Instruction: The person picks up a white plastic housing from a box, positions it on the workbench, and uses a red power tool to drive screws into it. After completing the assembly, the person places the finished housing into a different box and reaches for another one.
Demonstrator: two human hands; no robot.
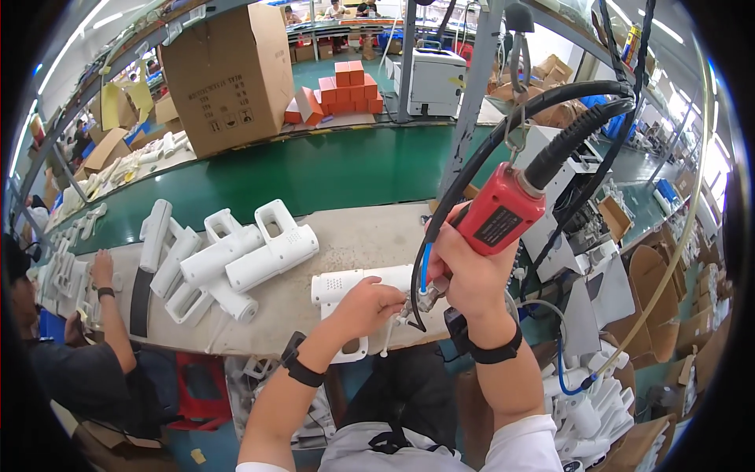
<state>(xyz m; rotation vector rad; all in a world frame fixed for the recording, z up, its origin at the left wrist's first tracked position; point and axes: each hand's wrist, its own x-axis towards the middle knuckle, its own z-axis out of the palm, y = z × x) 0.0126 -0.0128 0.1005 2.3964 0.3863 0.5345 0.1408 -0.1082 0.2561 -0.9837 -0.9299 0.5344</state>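
Note:
My right hand (476,275) is wrapped round a red electric screwdriver (503,208), which hangs from a metal hook with a thick black cable at its top. The tool's metal lower end (429,299) points down toward the bench. Beside that end, the fingers of my left hand (366,308) are pinched together; what is between them is too small to make out. Beneath both hands lies a white plastic gun-shaped housing (334,285) with a dotted patch of holes, partly covered by my hands. A blue air tube (426,267) runs down to the tool's lower end.
Several similar white housings (271,256) lie to the left on the beige bench (346,228). Behind runs a green conveyor belt (354,161) with a large carton (224,86) and orange boxes (342,93). A co-worker's arm (114,322) is at left. White parts (586,409) fill a carton at lower right.

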